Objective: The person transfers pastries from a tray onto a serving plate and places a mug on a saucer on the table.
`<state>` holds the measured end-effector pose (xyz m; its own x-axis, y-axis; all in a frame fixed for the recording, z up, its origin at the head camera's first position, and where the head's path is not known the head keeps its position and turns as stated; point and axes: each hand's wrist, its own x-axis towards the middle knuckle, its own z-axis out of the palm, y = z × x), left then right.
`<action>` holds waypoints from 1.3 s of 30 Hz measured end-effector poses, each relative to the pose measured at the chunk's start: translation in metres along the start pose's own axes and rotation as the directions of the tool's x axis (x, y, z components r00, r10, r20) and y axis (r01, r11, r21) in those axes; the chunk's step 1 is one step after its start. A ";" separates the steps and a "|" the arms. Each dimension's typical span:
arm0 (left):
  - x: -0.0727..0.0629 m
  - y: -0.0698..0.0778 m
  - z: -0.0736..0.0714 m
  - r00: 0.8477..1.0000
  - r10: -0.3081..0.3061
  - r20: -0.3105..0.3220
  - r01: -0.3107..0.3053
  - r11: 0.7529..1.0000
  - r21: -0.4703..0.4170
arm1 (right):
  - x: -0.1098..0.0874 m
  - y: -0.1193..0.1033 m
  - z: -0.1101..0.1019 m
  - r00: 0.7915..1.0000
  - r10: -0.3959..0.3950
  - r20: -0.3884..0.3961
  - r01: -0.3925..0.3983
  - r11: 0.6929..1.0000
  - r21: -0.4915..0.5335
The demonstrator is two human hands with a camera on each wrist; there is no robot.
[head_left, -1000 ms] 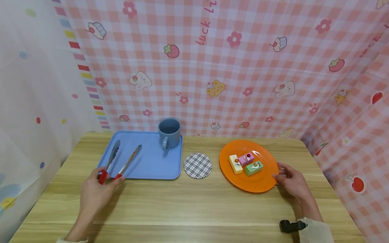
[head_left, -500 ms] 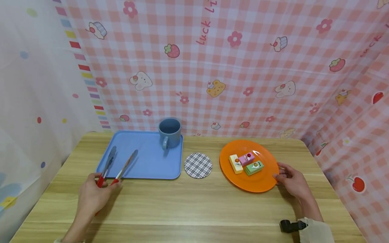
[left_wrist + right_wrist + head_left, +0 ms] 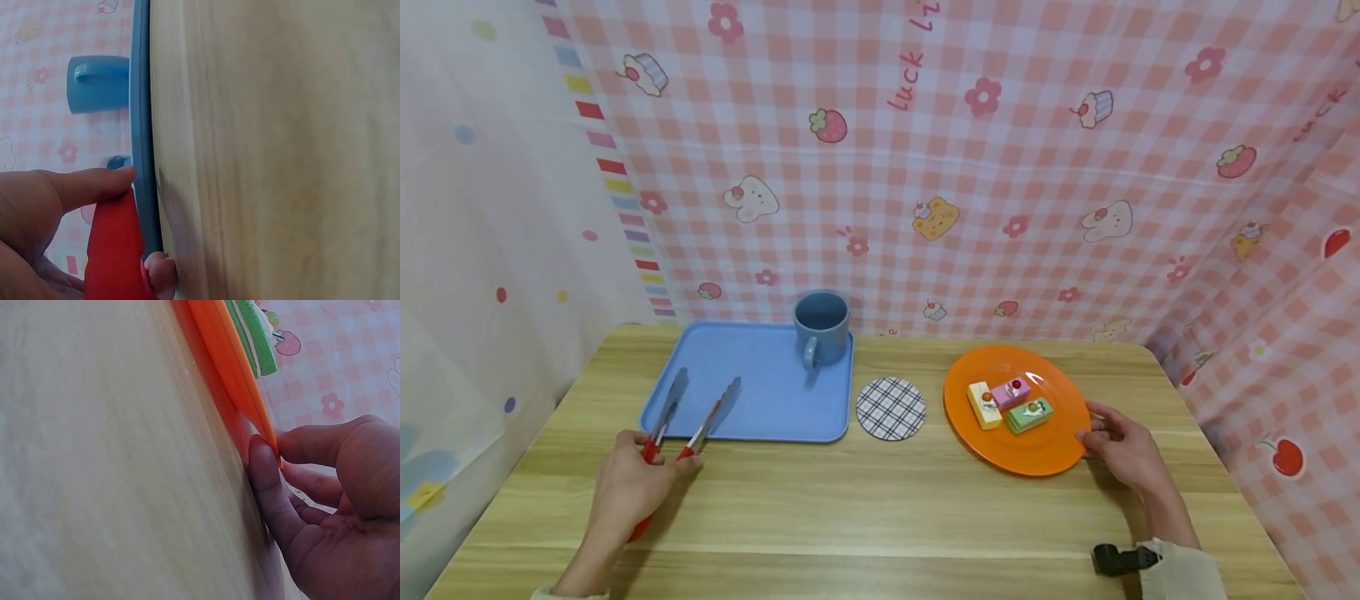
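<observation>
My left hand grips a pair of tongs by the red handles. The tongs' two metal arms are spread apart over the near left part of the blue tray, with nothing between them. In the left wrist view a red handle lies between thumb and finger. My right hand pinches the right rim of an orange plate, as the right wrist view also shows. On that plate lie three small toy cakes: a yellow one, a pink one and a green one.
A blue-grey mug stands at the tray's back right corner, handle towards me. A round checked coaster lies between tray and plate on the wooden table. A pink checked curtain hangs behind.
My left hand and the tongs have drawn back slightly towards me and to the left. The right hand still holds the plate's rim, and the cakes stay in place.
</observation>
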<state>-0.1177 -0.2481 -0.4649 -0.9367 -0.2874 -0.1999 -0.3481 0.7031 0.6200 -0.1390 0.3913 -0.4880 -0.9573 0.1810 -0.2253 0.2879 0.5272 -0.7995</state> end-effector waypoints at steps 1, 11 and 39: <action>0.000 0.000 0.000 1.000 0.001 0.000 -0.001 1.000 0.007 | 0.000 0.000 0.000 1.000 0.000 0.000 0.000 1.000 0.002; -0.001 0.002 -0.003 1.000 0.002 0.028 -0.005 0.994 0.106 | -0.001 0.002 0.000 1.000 -0.028 0.012 0.028 1.000 0.004; -0.002 0.004 -0.010 0.999 0.034 0.020 -0.036 0.990 0.140 | -0.001 0.002 0.000 1.000 -0.018 0.015 0.018 1.000 0.006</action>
<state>-0.1167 -0.2511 -0.4541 -0.9484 -0.2508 -0.1939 -0.3160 0.7970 0.5147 -0.1379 0.3925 -0.4892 -0.9627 0.1589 -0.2191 0.2704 0.5257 -0.8066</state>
